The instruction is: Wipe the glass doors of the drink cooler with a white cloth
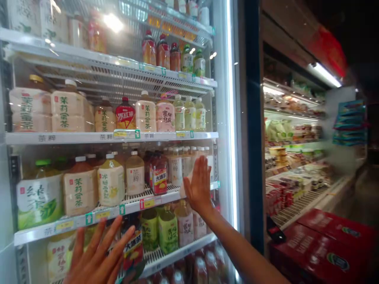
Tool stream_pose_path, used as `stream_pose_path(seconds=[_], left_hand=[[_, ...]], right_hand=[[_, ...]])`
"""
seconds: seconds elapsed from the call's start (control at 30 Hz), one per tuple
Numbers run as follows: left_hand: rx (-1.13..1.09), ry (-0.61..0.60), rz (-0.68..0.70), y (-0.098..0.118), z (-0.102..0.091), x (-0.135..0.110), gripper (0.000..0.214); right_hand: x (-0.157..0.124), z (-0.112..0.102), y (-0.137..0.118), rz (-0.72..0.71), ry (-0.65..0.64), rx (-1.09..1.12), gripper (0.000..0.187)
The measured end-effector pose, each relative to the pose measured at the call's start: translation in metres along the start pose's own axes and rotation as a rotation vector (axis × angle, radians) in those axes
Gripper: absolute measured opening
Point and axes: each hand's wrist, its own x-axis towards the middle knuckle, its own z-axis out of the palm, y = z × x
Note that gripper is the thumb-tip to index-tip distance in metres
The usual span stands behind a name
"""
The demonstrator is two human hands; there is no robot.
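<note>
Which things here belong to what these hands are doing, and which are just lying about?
Likely belonging:
left hand, fingers spread
right hand, raised, open; contact unclear
bottles nearest the hands
fridge

Likely just about:
red boxes
blue packs
food shelves beyond the fridge

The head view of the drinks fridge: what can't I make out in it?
All in the head view:
Left wrist: cut off by the bottom edge, below the left hand.
Whatever stands directly behind the right hand: hidden by it.
Tops of the upper-left bottles: cut off by the top edge.
Writing on the blue packets: blurred.
</note>
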Motion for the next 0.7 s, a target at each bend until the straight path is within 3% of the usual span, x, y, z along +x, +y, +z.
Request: stream_pose_path(seconds=[0.07,0.17,0.23,0.3,0.43,0.5,0.57,0.7], left_hand=[[0.024,-0.026,0.069,-0.008,-0.013,0.025,0.062],[0.088,-0.090,0.219,-0.020,-0.025,0.051,0.064],[0.143,-0.135,0.298,-0.032,-0.033,0.066,0.064],[0.188,-0.170,0.339,-0.050,-0.045,0.085,0.064],[0.257,-0.159,0.287,-0.091,-0.073,0.127,0.066],[0.292,-0.120,0.189,-0.110,-0.085,0.140,0.067],[0.324,-0.083,0.091,-0.124,-0.093,0.141,0.066],[0.385,-0.119,0.038,-0.142,-0.100,0.119,0.064]], right_hand=[[-0.025,0.000,-0.018,-0.124,-0.052,0.025,0.083],[-0.073,-0.003,-0.038,-0.536,-0.204,0.105,0.089],[-0.062,-0.006,-0.042,-0.733,-0.258,0.137,0.088],[-0.003,-0.008,-0.041,-0.742,-0.249,0.117,0.085],[0.160,-0.006,-0.054,-0.485,-0.108,0.087,0.083],[0.196,-0.004,-0.075,-0.343,-0.035,0.111,0.084],[0.181,-0.002,-0.101,-0.388,-0.010,0.147,0.090],[0.088,0.005,-0.136,-0.918,-0.119,0.189,0.099]])
